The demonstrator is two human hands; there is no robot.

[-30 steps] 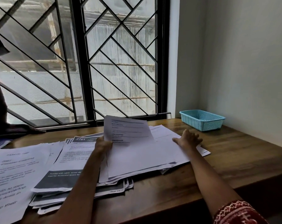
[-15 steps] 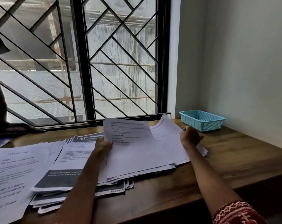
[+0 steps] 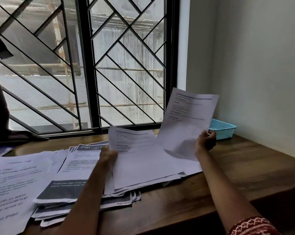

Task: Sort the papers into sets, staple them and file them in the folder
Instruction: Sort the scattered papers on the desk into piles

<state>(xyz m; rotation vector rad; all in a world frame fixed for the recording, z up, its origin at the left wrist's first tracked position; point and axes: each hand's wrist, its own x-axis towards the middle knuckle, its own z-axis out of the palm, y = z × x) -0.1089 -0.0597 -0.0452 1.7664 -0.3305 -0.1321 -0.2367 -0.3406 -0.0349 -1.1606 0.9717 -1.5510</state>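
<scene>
My right hand (image 3: pixel 205 141) grips one printed sheet (image 3: pixel 185 122) by its lower right edge and holds it tilted up off the desk. My left hand (image 3: pixel 107 157) pinches the left edge of a small stack of white sheets (image 3: pixel 140 163), whose top is bent upward. Under that stack lie more loose papers (image 3: pixel 190 167). To the left sits a pile of printed pages with dark banners (image 3: pixel 65 189), headed "2701". Further left lie large-print sheets (image 3: pixel 13 187). No stapler or folder shows.
A light blue plastic basket (image 3: pixel 223 128) stands at the back right corner of the wooden desk (image 3: pixel 245 167). A barred window (image 3: pixel 85 65) runs along the back. A white wall closes the right side. Another person's dark sleeve (image 3: pixel 16 134) rests on the sill at left.
My right hand closed on a sheet from the right side of the spread and lifted it up and to the right. My left hand stayed on its stack.
</scene>
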